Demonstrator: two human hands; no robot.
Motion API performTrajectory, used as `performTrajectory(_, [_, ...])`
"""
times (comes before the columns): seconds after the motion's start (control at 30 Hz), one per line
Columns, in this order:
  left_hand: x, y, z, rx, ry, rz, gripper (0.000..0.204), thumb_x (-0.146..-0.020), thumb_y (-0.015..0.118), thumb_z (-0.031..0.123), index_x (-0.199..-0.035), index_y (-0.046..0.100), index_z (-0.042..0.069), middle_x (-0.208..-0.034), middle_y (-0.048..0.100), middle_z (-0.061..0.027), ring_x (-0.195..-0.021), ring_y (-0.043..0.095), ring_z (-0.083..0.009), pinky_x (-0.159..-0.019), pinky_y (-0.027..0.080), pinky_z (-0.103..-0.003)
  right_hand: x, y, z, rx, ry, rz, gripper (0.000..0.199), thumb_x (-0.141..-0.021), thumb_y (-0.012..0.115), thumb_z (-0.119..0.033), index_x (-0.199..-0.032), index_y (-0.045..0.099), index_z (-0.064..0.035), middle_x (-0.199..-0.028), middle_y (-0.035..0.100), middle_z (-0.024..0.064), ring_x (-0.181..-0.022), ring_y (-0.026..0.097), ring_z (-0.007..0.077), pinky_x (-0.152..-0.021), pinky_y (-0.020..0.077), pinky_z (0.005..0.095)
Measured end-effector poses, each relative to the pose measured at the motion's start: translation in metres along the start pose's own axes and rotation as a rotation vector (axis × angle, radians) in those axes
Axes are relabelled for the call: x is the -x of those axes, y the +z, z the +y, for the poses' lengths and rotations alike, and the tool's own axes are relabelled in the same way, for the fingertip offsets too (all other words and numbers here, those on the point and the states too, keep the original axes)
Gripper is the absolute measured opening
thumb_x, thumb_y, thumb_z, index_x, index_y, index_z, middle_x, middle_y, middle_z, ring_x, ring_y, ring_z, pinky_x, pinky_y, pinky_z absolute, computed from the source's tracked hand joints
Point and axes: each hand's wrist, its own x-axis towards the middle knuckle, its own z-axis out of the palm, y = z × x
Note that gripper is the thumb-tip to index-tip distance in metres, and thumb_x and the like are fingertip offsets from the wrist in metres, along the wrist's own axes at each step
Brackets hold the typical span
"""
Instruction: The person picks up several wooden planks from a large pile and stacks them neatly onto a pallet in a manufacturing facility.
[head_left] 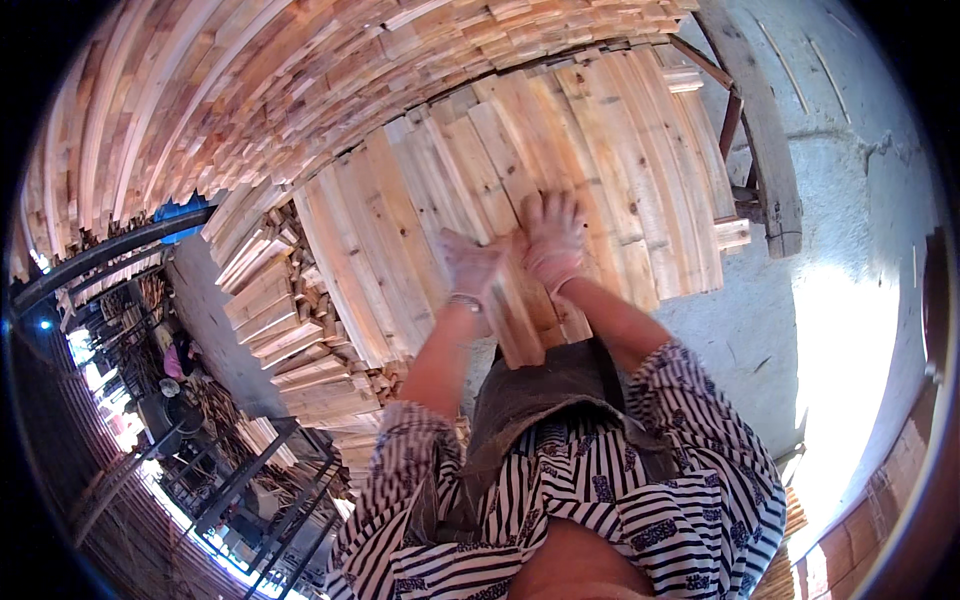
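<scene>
Pale wooden boards (385, 215) lie side by side in a broad layer in front of me. My right hand (555, 240) rests on them, back up, its fingers stretched forward. Close by on the left is my left hand (475, 268), smeared by motion, with its fingers on or just over the boards; its grip cannot be made out. Between my wrists a short wooden board (515, 325) juts out toward my body past the others. Both hands look pale, perhaps in thin gloves. A dark apron (545, 395) hangs just below that board's end.
A tall stack of long wooden strips (200, 90) rises beyond the boards. Cut wood pieces (290, 320) are piled at the left. A weathered timber post (755, 130) stands at the right before a pale blue wall (850, 200). Dark metal railings (260, 480) are at lower left.
</scene>
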Motion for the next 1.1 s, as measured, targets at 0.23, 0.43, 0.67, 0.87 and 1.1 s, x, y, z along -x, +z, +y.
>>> performTrajectory(0.23, [0.009, -0.046, 0.027, 0.279, 0.013, -0.188, 0.105, -0.075, 0.079, 0.035, -0.148, 0.017, -0.008, -0.132, 0.052, -0.0258, -0.113, 0.058, -0.0329, -0.096, 0.050, -0.042, -0.025, 0.027, -0.012, -0.521, 0.372, -0.143, 0.061, -0.094, 0.058, -0.030, -0.147, 0.039, -0.0066, -0.131, 0.058, 0.0264, -0.117, 0.060, 0.0410, -0.095, 0.0505, 0.0480])
performTrajectory(0.43, [-0.017, -0.062, -0.060, 0.844, 0.160, -0.311, 0.081, -0.084, 0.075, 0.023, -0.144, 0.029, -0.010, -0.123, 0.063, -0.0180, -0.101, 0.065, -0.0233, -0.089, 0.054, -0.033, -0.017, -0.024, -0.031, -0.563, 0.285, -0.170, 0.071, -0.088, 0.063, -0.031, -0.149, 0.037, -0.0063, -0.121, 0.063, 0.0259, -0.109, 0.064, 0.0393, -0.088, 0.0533, 0.0462])
performTrajectory(0.67, [-0.048, -0.041, -0.092, 0.812, 0.043, -0.505, 0.092, -0.082, 0.077, 0.014, -0.149, 0.020, -0.011, -0.142, 0.048, -0.0236, -0.124, 0.053, -0.0249, -0.105, 0.045, -0.036, 0.000, 0.034, -0.052, -0.305, 0.294, -0.217, 0.075, -0.084, 0.066, -0.028, -0.151, 0.035, -0.0155, -0.136, 0.050, 0.0188, -0.124, 0.052, 0.0376, -0.099, 0.0465, 0.0485])
performTrajectory(0.87, [-0.082, 0.027, -0.087, -0.216, 0.239, -0.044, 0.115, -0.076, 0.080, 0.034, -0.149, 0.003, -0.013, -0.137, 0.047, -0.0306, -0.124, 0.056, -0.0352, -0.100, 0.049, -0.042, 0.009, -0.064, 0.032, -0.478, 0.173, -0.009, 0.072, -0.083, 0.063, -0.022, -0.150, 0.038, -0.0204, -0.133, 0.051, 0.0239, -0.118, 0.057, 0.0417, -0.100, 0.0493, 0.0469])
performTrajectory(1.1, [-0.014, -0.009, 0.020, -0.189, -0.084, 0.064, 0.117, -0.076, 0.079, 0.037, -0.149, 0.002, -0.012, -0.131, 0.049, -0.0338, -0.122, 0.057, -0.0398, -0.099, 0.048, -0.045, -0.035, -0.128, 0.279, -0.136, 0.268, 0.253, 0.059, -0.082, 0.064, -0.019, -0.139, 0.051, -0.0198, -0.121, 0.060, 0.0200, -0.111, 0.060, 0.0412, -0.090, 0.0525, 0.0481])
